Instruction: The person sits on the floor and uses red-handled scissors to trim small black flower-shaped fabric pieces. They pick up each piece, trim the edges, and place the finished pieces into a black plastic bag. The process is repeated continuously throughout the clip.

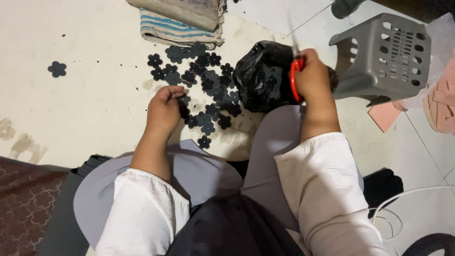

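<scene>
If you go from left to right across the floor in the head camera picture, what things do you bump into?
Lone black flower cutout → left hand → pile of black flower cutouts → black plastic bag → right hand with red-handled scissors → grey plastic stool → pink pieces.

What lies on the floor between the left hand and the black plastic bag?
In the head view, a scatter of black flower cutouts covers the floor between the left hand and the black plastic bag.

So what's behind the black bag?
Behind the black bag, only pale floor and tile show. Dark flower cutouts lie beside it. The right hand covers its right edge.
</scene>
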The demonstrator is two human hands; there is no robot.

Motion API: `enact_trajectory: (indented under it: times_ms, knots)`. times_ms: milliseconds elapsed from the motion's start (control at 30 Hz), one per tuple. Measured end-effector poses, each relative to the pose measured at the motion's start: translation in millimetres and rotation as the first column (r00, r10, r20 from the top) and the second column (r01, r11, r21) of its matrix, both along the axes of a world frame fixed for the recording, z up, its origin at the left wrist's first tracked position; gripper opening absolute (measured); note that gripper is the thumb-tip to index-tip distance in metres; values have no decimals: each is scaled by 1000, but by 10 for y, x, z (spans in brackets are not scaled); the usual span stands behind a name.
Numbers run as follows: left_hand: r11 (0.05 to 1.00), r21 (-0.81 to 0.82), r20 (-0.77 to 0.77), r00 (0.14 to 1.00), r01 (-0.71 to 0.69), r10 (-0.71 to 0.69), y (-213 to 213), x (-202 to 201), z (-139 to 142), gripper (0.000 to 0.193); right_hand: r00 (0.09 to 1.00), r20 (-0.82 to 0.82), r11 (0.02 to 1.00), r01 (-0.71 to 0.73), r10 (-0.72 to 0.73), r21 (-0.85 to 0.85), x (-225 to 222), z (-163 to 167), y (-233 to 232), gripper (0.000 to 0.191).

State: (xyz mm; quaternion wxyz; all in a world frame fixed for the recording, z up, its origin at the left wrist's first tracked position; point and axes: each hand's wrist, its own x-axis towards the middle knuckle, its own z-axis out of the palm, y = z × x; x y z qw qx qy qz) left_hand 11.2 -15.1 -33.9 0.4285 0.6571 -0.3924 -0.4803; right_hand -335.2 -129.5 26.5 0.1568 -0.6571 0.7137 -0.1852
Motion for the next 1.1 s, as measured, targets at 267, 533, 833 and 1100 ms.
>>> enact_trajectory:
  times_ms: [267, 533, 833, 1100]
  knots:
    - [933, 318, 394, 871, 170, -293, 33, -223, 79, 27, 965, 245, 973, -34, 91, -229, 182, 8, 143, 41]
    - [903, 225, 688, 597, 366, -413, 69, -416, 30, 30, 757, 598, 964, -225, 265, -142, 667, -72, 281, 44]
    - [975, 210, 209, 970, 79, -124, 41, -237, 92, 11, 559, 814, 940, -339, 160, 48, 960, 109, 679, 47]
    - [995, 15, -329, 939, -96, 96, 254, -21, 223, 15, 458, 886, 903, -347, -72, 253, 1286, -57, 959, 47]
